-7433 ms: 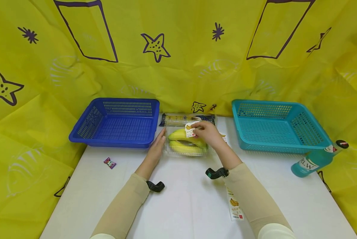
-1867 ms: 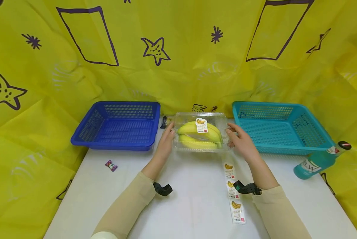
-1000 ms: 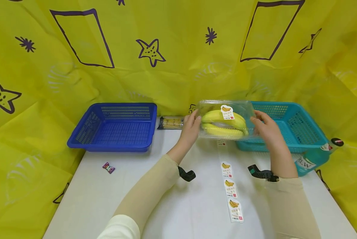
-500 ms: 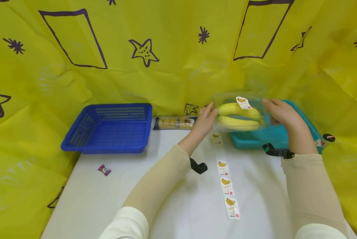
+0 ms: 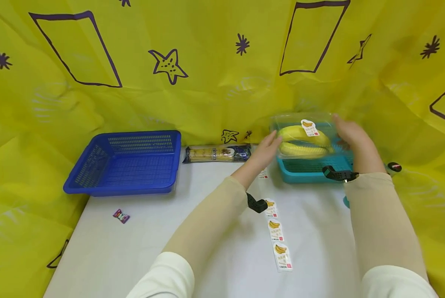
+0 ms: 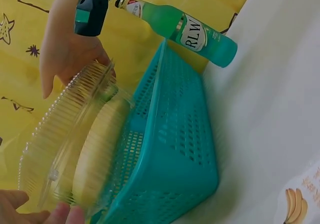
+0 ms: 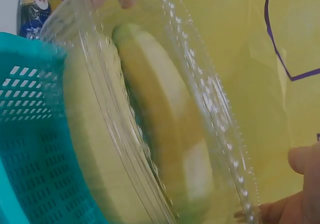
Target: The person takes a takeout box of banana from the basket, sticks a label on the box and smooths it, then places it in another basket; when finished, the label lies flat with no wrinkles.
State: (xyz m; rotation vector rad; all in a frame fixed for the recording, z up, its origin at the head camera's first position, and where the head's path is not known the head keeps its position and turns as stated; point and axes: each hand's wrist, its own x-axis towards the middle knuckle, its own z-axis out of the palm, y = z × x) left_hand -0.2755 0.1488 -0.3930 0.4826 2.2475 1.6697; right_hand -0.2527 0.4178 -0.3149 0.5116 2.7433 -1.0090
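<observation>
Between my two hands hangs a clear plastic clamshell box [image 5: 286,118] of bananas [image 5: 304,151], over the teal basket [image 5: 304,178]. A white banana label [image 5: 310,128] is stuck on its lid. My left hand [image 5: 265,153] holds the left end, with thumb and fingertips at the edge in the left wrist view. At the other end is my right hand [image 5: 356,138], blurred in the head view. The right wrist view has its fingers at the box edge and its thumb [image 7: 302,159] apart from the lid. My right arm hides part of the basket.
A teal bottle [image 6: 195,32] stands beside the teal basket. To the left are a blue basket [image 5: 133,191] and a small purple wrapped sweet [image 5: 121,216]. A long yellow-and-black packet [image 5: 216,154] lies at the back. Loose banana labels [image 5: 282,254] run down the table.
My right hand pressed a label onto the lid earlier. Both hands then lifted the box and carried it right, over the teal basket. The head view has turned right.
</observation>
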